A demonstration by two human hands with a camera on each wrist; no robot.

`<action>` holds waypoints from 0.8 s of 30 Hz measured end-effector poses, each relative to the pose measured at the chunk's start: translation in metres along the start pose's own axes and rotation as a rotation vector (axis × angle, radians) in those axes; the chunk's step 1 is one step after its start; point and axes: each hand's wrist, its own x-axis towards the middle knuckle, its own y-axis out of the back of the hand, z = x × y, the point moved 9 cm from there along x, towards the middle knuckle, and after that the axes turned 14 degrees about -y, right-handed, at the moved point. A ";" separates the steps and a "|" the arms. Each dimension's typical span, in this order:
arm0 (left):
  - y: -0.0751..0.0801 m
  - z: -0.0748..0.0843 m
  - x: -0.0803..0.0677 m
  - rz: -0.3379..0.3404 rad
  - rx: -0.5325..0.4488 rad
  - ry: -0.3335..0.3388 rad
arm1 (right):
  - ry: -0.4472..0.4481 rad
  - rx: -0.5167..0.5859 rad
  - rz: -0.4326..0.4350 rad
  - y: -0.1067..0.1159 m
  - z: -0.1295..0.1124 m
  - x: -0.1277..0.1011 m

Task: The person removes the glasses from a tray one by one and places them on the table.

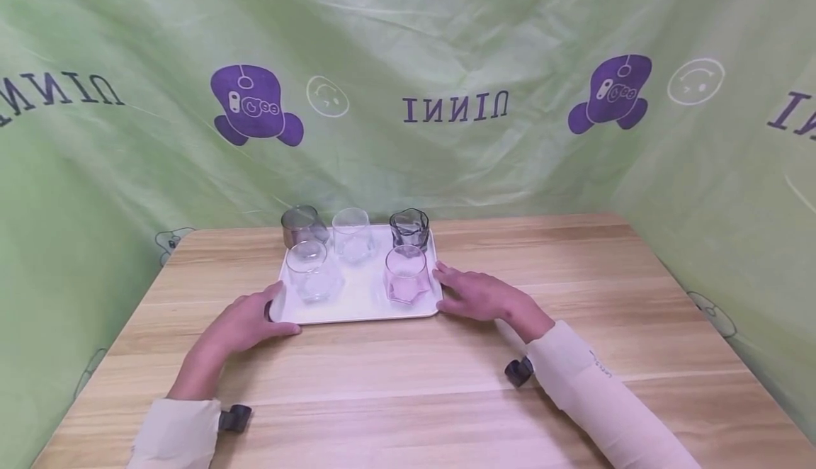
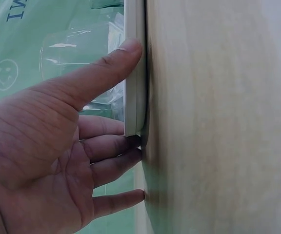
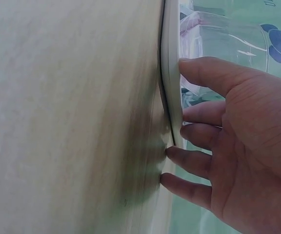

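Observation:
A white tray (image 1: 360, 292) lies on the wooden table (image 1: 446, 384) and carries several glasses: a grey one (image 1: 301, 225), a clear one (image 1: 352, 235) and a dark wavy one (image 1: 409, 229) at the back, a clear one (image 1: 310, 270) and a pink one (image 1: 406, 275) in front. My left hand (image 1: 245, 320) touches the tray's front left corner. In the left wrist view its thumb (image 2: 101, 68) lies on the rim (image 2: 133, 73) and its fingers reach the tray's edge. My right hand (image 1: 474, 295) rests against the right edge, thumb (image 3: 213, 73) on the rim (image 3: 172, 73), fingers nearly straight.
A green printed cloth (image 1: 408, 100) hangs behind and to both sides of the table. Bare wood stretches to the right of the tray and in front of it. Small black clips (image 1: 518, 371) sit at both cuffs.

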 end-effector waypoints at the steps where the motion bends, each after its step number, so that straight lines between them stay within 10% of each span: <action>1: 0.001 0.000 0.000 0.002 -0.003 -0.002 | -0.001 -0.004 0.000 0.000 0.000 0.000; 14: 0.007 -0.011 0.000 0.005 -0.019 -0.033 | -0.009 0.025 0.018 -0.001 0.001 -0.001; 24: 0.006 -0.019 0.013 -0.024 -0.101 -0.046 | -0.004 0.162 0.198 0.017 0.000 0.001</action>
